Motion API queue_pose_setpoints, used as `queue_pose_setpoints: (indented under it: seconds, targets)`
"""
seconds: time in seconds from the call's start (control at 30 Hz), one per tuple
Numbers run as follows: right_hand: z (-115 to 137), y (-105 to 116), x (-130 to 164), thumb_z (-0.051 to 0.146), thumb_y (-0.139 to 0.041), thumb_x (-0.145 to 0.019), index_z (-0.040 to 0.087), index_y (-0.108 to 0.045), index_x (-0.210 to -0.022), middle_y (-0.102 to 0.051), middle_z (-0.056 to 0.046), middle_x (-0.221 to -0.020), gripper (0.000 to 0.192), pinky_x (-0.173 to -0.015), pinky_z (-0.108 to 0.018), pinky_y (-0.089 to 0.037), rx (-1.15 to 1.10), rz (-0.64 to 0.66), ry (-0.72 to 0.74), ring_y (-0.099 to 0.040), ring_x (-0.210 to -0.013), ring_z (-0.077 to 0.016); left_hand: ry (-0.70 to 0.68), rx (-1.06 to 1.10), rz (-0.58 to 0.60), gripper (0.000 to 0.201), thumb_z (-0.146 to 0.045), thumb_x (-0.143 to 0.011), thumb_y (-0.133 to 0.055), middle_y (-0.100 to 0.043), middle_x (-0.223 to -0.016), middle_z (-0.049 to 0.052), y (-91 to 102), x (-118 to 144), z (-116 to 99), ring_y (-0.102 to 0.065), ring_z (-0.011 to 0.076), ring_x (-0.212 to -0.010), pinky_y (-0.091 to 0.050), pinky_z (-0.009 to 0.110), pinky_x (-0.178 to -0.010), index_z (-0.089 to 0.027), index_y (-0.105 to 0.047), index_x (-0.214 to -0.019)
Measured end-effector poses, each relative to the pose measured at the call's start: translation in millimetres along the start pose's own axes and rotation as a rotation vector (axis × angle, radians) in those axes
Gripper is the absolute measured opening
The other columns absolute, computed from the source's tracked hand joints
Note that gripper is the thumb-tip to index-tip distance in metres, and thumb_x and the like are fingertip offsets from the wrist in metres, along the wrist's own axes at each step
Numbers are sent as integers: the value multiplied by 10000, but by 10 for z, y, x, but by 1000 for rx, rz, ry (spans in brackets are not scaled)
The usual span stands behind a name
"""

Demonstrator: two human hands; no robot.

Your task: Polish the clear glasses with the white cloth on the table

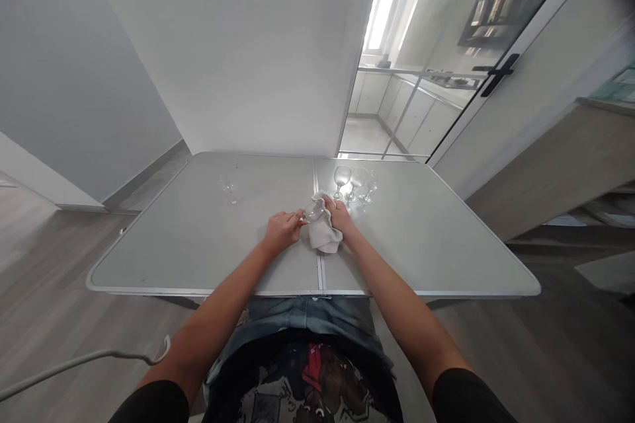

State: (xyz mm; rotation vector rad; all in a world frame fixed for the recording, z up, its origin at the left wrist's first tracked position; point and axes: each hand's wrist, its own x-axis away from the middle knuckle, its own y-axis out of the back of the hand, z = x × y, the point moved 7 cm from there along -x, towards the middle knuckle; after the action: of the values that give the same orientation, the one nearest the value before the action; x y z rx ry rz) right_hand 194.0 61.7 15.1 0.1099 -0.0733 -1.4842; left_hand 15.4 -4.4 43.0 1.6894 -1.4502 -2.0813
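Over the middle of the table, a clear wine glass (314,212) lies tilted between my two hands. My left hand (284,230) is closed on the glass at its left end, around the stem or foot. With my right hand (339,213) I grip a white cloth (325,236), which wraps the bowl side of the glass and hangs down below it. My right fingertips are partly hidden by the cloth. Just beyond my right hand stand several stemmed glasses, among them a wine glass (342,178) and another wine glass (358,181).
A light grey folding table (163,238) with a metal rim and a centre seam spans the view. On its left half stands another clear glass (229,190). Behind are a white wall and a glass door with a black handle (500,74). A pale cable (84,360) hangs at lower left.
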Motion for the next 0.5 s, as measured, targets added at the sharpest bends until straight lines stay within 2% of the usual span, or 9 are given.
queue_pose_setpoints:
  seconds: [0.07,0.13,0.23,0.33,0.4,0.5]
  targets:
    - [9,28,-1,721,-551,-809,219,-590,-694,-555,12,-632,517,-623,-278,-461,-8,-15,4,-547,-650,-161,68,29,-24,244,-325,-986,-506,-711,-686,40,2,5,92,-623,159,-594,-400,280,-598,-192,-663,-1117]
    - [2,62,12,741,-555,-794,211,-637,-822,-616,-2,-709,537,-647,-280,-481,-70,-85,-6,-585,-693,-170,132,53,-50,256,-343,-996,-490,-734,-735,49,8,15,182,-632,151,-607,-401,266,-596,-194,-665,-1110]
    - [11,74,64,769,-530,-796,225,-628,-1072,-678,-34,-865,618,-656,-284,-506,-197,-193,0,-630,-763,-185,122,60,-21,268,-360,-990,-501,-737,-731,46,-22,25,202,-626,147,-595,-394,262,-590,-191,-673,-1107]
    - [102,-56,141,761,-476,-844,253,-599,-1239,-704,-62,-967,655,-677,-303,-529,-234,-110,46,-653,-842,-211,92,52,24,267,-360,-975,-525,-731,-713,44,-67,29,153,-613,153,-576,-377,269,-573,-187,-680,-1106]
    - [214,-156,212,707,-435,-900,272,-588,-1315,-715,-64,-1025,621,-743,-332,-550,-138,-19,123,-658,-932,-234,116,48,27,260,-345,-974,-522,-733,-720,43,-82,31,147,-619,154,-582,-372,267,-568,-187,-680,-1109]
    - [437,-232,341,549,-444,-958,289,-535,-1417,-663,-61,-1290,535,-995,-401,-504,65,43,369,-600,-1202,-262,175,54,5,248,-317,-974,-518,-743,-755,42,-80,37,183,-647,151,-618,-383,254,-580,-196,-678,-1120]
